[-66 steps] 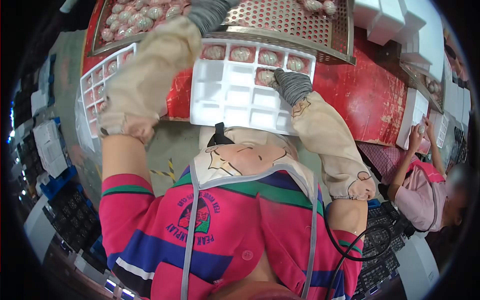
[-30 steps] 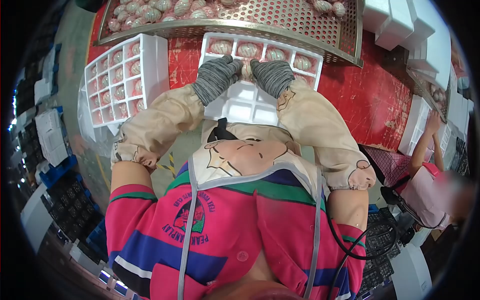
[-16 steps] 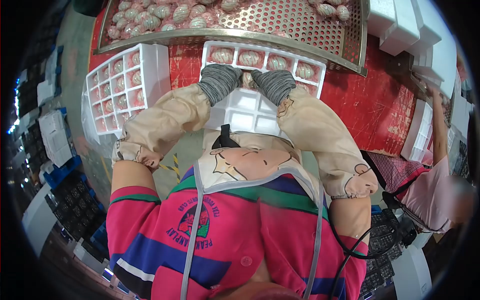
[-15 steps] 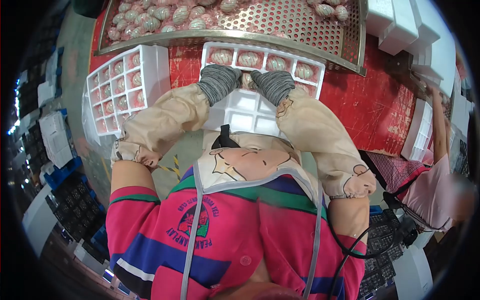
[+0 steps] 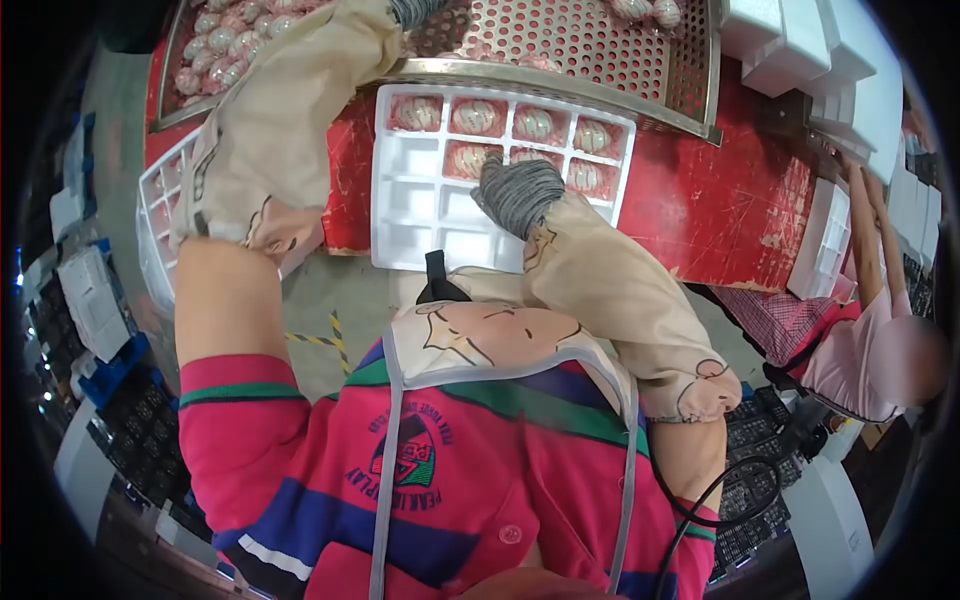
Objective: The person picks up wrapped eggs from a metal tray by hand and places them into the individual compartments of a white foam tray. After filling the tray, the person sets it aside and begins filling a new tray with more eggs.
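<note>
My left hand [image 5: 418, 10], in a grey glove, reaches over the metal bin at the top edge, its fingers out of view. Gloved too, my right hand [image 5: 520, 192] rests over the second row of the white foam tray [image 5: 381, 150], by a wrapped striped ball [image 5: 468, 160]; its fingertips are hidden. Wrapped balls fill the tray's far row, and more sit in the second row. The cells nearer my body hold nothing. Many wrapped balls [image 5: 225, 42] lie in the perforated metal bin [image 5: 560, 85] beyond the tray.
Another white tray [image 5: 160, 190] with balls stands at the left, partly behind my left sleeve. White foam boxes [image 5: 780, 50] are stacked at the upper right. A co-worker [image 5: 850, 360] sits at the right, beside a white tray [image 5: 822, 235]. The table [image 5: 740, 200] is red.
My left hand has moved from the tray up and left over the bin. My right hand has shifted slightly down and left. More of the second row's balls show.
</note>
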### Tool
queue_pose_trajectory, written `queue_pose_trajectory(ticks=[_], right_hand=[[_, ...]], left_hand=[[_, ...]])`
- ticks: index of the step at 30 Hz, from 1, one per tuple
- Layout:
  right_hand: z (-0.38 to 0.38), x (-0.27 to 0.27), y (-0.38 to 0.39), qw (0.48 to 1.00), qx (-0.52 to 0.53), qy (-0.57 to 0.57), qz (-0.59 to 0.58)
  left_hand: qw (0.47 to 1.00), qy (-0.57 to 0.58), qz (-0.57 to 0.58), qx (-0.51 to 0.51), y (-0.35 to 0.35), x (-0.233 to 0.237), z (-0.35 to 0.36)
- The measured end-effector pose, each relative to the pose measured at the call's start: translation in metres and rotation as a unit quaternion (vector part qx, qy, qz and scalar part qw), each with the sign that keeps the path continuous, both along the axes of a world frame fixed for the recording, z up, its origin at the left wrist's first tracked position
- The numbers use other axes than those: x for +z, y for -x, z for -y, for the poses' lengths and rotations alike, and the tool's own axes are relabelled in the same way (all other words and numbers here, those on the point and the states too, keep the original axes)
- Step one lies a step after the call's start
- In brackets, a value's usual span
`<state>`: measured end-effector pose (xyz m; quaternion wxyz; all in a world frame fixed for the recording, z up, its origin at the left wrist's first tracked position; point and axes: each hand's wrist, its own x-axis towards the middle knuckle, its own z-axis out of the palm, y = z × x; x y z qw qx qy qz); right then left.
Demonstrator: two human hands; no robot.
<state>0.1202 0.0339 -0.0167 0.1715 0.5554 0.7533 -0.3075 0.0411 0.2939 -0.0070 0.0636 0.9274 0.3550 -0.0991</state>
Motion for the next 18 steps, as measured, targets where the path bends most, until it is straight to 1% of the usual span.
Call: queue_pose_trajectory(ticks=[1, 2, 3, 5, 6, 7, 9, 11, 12, 13, 14, 15, 16, 17, 18], right_hand=[[-0.003, 0.003, -0.001, 1.000, -0.023, -0.007, 0.006], [-0.009, 0.014, -0.004, 1.000, -0.019, 0.022, 0.002], [-0.009, 0.015, -0.007, 1.000, -0.019, 0.015, 0.002], [-0.001, 0.005, -0.019, 0.995, -0.051, -0.055, -0.061], [0.009, -0.010, -0.023, 0.985, -0.093, -0.111, -0.088], [0.012, 0.009, -0.025, 0.984, -0.100, -0.114, -0.090], [0.028, 0.045, -0.028, 0.979, -0.164, 0.064, -0.098], [0.054, 0.037, -0.029, 0.979, -0.174, 0.064, -0.089], [0.068, 0.027, -0.030, 0.975, -0.182, -0.026, -0.124], [0.079, 0.019, -0.033, 0.963, -0.188, -0.116, -0.157], [0.084, 0.015, -0.035, 0.951, -0.212, -0.139, -0.177], [0.083, 0.017, -0.039, 0.950, -0.209, -0.145, -0.180], [0.082, 0.021, -0.041, 0.941, -0.226, -0.159, -0.194], [0.084, 0.025, -0.040, 0.932, -0.245, -0.169, -0.209], [0.079, 0.035, -0.040, 0.933, -0.265, -0.142, -0.199]], left_hand=[[1.000, 0.000, -0.006, -0.006, -0.001, -0.004, -0.003], [1.000, -0.004, -0.008, -0.015, -0.001, -0.005, -0.007], [1.000, -0.011, -0.014, -0.024, 0.000, -0.006, -0.009], [0.999, -0.026, -0.017, -0.044, 0.002, -0.007, -0.015], [0.998, -0.036, -0.015, -0.053, 0.004, -0.007, -0.018], [0.997, -0.045, -0.014, -0.060, 0.006, -0.008, -0.021], [0.996, -0.062, -0.009, -0.066, 0.014, -0.011, -0.024], [0.993, -0.093, 0.008, -0.077, 0.026, -0.009, -0.027], [0.988, -0.121, 0.025, -0.091, 0.030, -0.009, -0.030], [0.977, -0.167, 0.068, -0.111, 0.037, -0.007, -0.034], [0.959, -0.218, 0.126, -0.129, 0.048, -0.002, -0.031], [0.943, -0.242, 0.190, -0.126, 0.057, 0.005, -0.023], [0.949, -0.142, 0.277, -0.054, 0.065, 0.023, -0.003], [0.934, -0.035, 0.356, 0.020, 0.075, 0.036, 0.021], [0.935, -0.035, 0.352, 0.022, 0.085, 0.044, 0.043]])
